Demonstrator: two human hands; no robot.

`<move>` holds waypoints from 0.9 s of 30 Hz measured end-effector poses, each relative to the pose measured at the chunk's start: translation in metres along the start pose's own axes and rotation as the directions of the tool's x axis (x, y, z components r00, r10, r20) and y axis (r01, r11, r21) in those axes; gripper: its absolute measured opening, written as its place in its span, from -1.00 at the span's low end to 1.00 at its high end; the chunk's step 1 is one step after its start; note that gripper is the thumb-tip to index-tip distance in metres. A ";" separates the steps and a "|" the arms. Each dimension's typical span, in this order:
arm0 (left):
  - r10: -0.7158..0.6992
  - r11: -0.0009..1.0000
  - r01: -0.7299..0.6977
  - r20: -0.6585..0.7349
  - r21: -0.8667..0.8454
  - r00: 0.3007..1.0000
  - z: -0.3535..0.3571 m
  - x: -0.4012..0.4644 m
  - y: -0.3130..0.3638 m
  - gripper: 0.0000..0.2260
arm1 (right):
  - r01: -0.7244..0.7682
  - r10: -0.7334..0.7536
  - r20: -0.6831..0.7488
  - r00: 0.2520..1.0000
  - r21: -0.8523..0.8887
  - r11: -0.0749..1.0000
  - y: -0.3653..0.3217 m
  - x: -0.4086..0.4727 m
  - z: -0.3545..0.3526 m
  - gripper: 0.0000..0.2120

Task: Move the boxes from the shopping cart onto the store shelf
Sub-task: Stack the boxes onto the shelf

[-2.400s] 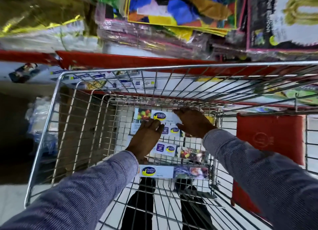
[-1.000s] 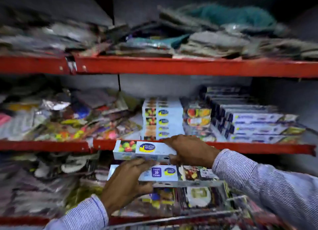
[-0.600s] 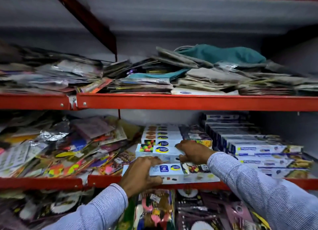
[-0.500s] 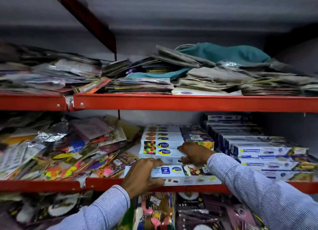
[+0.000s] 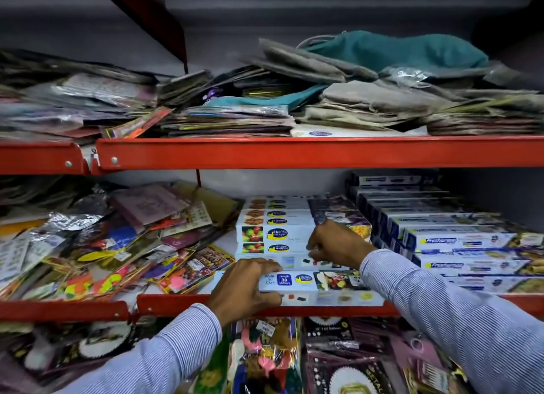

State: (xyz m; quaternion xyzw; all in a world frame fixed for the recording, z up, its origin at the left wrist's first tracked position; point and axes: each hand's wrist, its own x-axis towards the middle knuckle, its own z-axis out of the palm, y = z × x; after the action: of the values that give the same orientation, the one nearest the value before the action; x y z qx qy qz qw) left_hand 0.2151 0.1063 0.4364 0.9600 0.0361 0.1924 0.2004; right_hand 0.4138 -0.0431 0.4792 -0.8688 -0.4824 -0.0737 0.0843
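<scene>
A: Red store shelf (image 5: 294,152) racks, two tiers in view. Upper tier = cloth bags + flat packets, not our stuff. Middle tier is where the boxes go.

B: Status on the boxes?

A: Stack of white wrap boxes (image 5: 273,217) already sits mid-shelf, w/ a row of blue-white boxes (image 5: 441,237) just beside it on the right. Left hand (image 5: 245,287) is curled over the near-left end of a front box (image 5: 312,280), thumb under its front edge, fingers on top. That box lies flat at the shelf lip, slightly overhanging the red rail.

B: Right hand?

A: Right hand (image 5: 335,243) is further in, fingers bent down, pinching/pressing on the second box (image 5: 294,262) just behind the front one, against the base of the stack. Can't tell if it's gripping or only nudging.

B: So how far along?

A: Partway, I'd say. These two are on the shelf but not squared up; prob. need pushing back. Cart isn't in view, so no idea how many are left.

B: Left side?

A: Loose party packets (image 5: 117,246), close to the boxes, not touching as far as I see.
</scene>
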 end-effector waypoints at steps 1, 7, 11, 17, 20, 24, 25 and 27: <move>0.003 1.000 -0.003 0.003 -0.006 1.000 0.000 0.003 0.000 -0.43 | 0.006 -0.006 0.017 1.000 0.025 1.000 -0.001 0.000 -0.004 -0.77; -0.057 0.996 0.055 -0.031 -0.066 0.998 0.004 0.031 0.000 -0.44 | 0.052 -0.062 0.115 0.991 0.092 0.994 0.002 -0.003 -0.023 -0.78; -0.038 0.999 0.038 -0.077 0.003 0.996 0.019 0.041 -0.005 -0.44 | 0.020 -0.033 0.139 0.990 0.095 0.995 0.005 -0.008 -0.020 -0.76; 0.029 0.974 0.028 -0.245 0.225 0.969 0.045 0.034 -0.011 -0.57 | -0.098 0.102 -0.011 0.995 0.180 0.979 0.004 -0.022 0.007 -0.73; 0.008 0.987 0.028 -0.222 0.161 0.975 0.047 0.034 -0.009 -0.61 | -0.110 0.123 -0.041 0.992 0.229 0.967 0.004 -0.028 0.015 -0.71; 0.007 0.988 0.025 -0.207 0.153 0.978 0.048 0.034 -0.008 -0.60 | -0.122 0.138 -0.051 0.989 0.245 0.962 0.004 -0.028 0.018 -0.71; 0.003 0.988 0.029 -0.207 0.150 0.978 0.048 0.035 -0.007 -0.60 | -0.128 0.144 -0.049 0.988 0.245 0.961 0.004 -0.028 0.019 -0.71; -0.003 0.988 0.035 -0.204 0.153 0.979 0.047 0.035 -0.005 -0.61 | -0.140 0.155 -0.042 0.987 0.238 0.961 0.004 -0.027 0.019 -0.70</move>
State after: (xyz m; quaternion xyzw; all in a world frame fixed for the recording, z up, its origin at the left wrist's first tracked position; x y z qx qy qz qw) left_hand 0.2659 0.0986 0.4071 0.9476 0.0804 0.2840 0.1221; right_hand 0.4039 -0.0636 0.4542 -0.8836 -0.4189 -0.0358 0.2061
